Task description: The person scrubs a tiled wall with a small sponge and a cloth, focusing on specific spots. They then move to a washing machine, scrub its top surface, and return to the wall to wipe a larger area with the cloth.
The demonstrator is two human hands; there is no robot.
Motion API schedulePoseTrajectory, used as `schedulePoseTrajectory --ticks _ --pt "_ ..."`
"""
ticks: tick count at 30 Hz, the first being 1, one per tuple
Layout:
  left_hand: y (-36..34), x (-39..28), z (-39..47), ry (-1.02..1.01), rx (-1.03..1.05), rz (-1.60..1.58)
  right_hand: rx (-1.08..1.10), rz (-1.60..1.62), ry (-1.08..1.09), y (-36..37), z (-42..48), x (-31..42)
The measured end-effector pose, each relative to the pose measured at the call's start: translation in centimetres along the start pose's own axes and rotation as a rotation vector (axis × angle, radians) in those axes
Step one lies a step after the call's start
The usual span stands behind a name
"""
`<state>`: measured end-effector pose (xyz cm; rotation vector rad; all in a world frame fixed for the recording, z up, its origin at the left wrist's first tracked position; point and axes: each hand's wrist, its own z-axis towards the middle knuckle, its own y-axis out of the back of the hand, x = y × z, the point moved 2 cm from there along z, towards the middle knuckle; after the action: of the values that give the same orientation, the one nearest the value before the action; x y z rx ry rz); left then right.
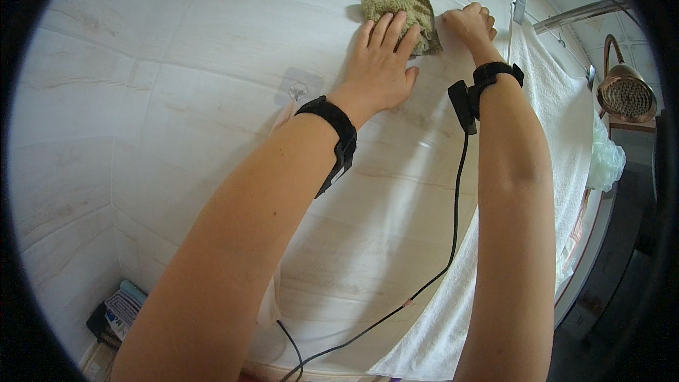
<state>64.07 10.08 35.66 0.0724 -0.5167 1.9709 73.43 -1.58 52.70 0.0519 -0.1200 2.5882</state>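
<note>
My left hand (382, 63) lies with spread fingers over a folded olive-green terry cloth (406, 8), pressing it against the pale marble-look tile wall (212, 116). To the right of the cloth, my right hand (472, 24) is raised close to the wall with its fingers curled. Whether anything is inside those fingers is hidden. Beside my right forearm hangs a white towel (551, 95), held at its top by a metal clip (519, 8). Black straps with small devices circle both wrists, and a black cable (455, 212) runs down from the right one.
A clear adhesive hook (298, 90) sits on the wall beside my left wrist. At right are a metal rod (578, 15), a copper-coloured shower head (628, 93) and a pale green bath puff (607, 156). Folded textiles (124, 305) lie low in the left corner.
</note>
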Motion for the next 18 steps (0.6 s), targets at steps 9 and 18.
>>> schedulePoseTrajectory --ticks 9,18 --pt "-0.6 0.1 -0.2 -0.001 -0.007 -0.002 -0.029 0.113 -0.026 -0.9 -1.8 1.2" --pt "-0.5 0.2 -0.2 -0.01 -0.028 0.0 -0.244 0.065 0.133 -3.2 -4.7 1.6"
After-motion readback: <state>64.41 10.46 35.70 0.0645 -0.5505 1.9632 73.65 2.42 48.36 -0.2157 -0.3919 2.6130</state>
